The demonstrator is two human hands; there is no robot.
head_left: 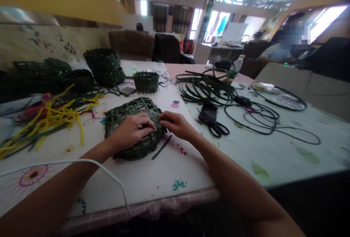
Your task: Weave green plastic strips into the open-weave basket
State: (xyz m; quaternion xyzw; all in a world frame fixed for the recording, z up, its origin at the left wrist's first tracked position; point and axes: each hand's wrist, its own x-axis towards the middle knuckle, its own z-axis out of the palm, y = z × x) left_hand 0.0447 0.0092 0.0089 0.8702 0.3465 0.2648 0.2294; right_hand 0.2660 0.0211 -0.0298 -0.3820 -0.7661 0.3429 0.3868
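Our open-weave basket of dark green strips sits on the worktop, directly in front of us and under both grips. It looks round and shallow, with wide gaps in the lattice where the strips cross over and under each other. We judge it light and springy: the strips seem stiff but bendable, perhaps a little slick, so the weave may shift if squeezed. The steadiest hold is likely at the crossings or around the lower edge, not on a lone strip end.

Our left grip lies across the top with its fingers curled over the weave. Our right grip meets the top's right side, fingertips bunched at a strip. We cannot tell whether either is truly closed.

A loose strip lies just beside the basket at 4 o'clock. A small woven basket stands at 12 o'clock, a coil of green strips lies at 1 o'clock, and a phone and scissors rest at 2 o'clock.
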